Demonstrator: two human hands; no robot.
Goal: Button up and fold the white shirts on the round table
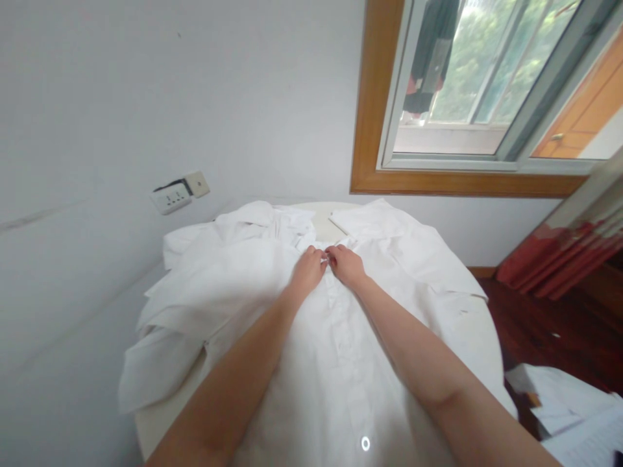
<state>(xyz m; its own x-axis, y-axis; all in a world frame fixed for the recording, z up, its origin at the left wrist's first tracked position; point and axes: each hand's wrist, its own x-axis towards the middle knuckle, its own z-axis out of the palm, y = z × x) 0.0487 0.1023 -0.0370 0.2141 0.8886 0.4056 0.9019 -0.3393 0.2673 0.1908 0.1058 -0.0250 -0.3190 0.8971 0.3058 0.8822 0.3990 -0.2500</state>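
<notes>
A white button-up shirt (335, 363) lies spread over a round white table, its front placket running down the middle toward me. Near the collar, my left hand (309, 267) pinches the shirt's cloth at the top of the placket. Right beside it, my right hand (346, 264) pinches the same spot, the fingertips of both hands nearly touching. Whatever small part sits between the fingertips is too small to make out. Toward the left, more white cloth (219, 259) is heaped in folds. One short sleeve (428, 259) spreads out to the right.
The table (487, 337) stands against a white wall with a power socket (171, 198). A wood-framed window (452, 175) is at upper right, a red and beige curtain (549, 253) beside it. White papers (564, 395) lie low on the right, above a dark red floor.
</notes>
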